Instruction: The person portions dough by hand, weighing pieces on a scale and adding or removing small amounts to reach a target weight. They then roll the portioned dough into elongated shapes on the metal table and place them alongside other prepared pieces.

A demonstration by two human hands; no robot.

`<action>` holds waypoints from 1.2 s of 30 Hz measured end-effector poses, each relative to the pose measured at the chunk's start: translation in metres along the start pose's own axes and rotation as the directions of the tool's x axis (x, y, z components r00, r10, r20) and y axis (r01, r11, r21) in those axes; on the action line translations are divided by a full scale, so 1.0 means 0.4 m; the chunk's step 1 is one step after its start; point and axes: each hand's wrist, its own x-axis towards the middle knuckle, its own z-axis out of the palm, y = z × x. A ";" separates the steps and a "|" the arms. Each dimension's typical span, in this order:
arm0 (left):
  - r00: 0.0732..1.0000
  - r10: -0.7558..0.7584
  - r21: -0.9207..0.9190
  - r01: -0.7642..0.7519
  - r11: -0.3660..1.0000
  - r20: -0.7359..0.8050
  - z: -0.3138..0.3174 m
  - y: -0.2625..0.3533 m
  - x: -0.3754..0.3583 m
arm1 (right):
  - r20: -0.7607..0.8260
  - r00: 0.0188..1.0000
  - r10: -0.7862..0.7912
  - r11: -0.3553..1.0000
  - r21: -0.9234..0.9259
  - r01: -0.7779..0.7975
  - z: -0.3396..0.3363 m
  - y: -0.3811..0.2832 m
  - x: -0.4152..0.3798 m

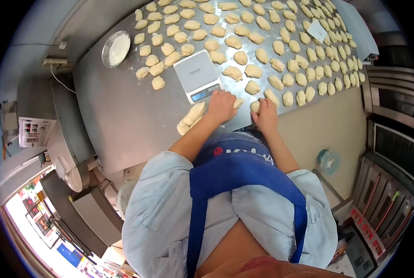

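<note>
- A clear bluish jug [328,161] on the pale floor [309,129]
- A red-and-white sign [368,231], lower right
- A white fan [125,197], partly hidden
- A white control panel [31,133], left

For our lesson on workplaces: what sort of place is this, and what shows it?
Probably a bakery or similar commercial kitchen: rows of dough pieces lie on a large metal table, with a scale beside them and a bowl of white powder, perhaps flour.
</note>
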 end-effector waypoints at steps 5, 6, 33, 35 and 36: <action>0.875 -0.339 -0.774 0.470 0.425 0.345 0.025 -0.027 -0.107 | 0.112 0.994 0.009 0.995 0.096 -0.020 -0.020 -0.019 0.012; 0.878 -0.333 -0.775 0.466 0.428 0.344 0.024 -0.036 -0.130 | 0.151 0.986 -0.064 0.993 0.103 0.049 -0.039 -0.035 0.023; 0.433 -0.775 -0.869 0.399 -0.292 0.459 0.017 0.302 0.221 | 0.082 0.929 -0.360 0.714 0.665 0.217 -0.214 0.293 0.533; 0.401 -0.788 -0.872 0.357 -0.334 0.466 -0.001 0.352 0.274 | 0.130 0.982 -0.137 0.635 0.772 -0.014 -0.242 0.383 0.693; 0.382 -0.795 -0.876 0.312 -0.369 0.471 -0.007 0.374 0.295 | 0.095 0.995 -0.026 0.548 0.834 -0.066 -0.251 0.426 0.776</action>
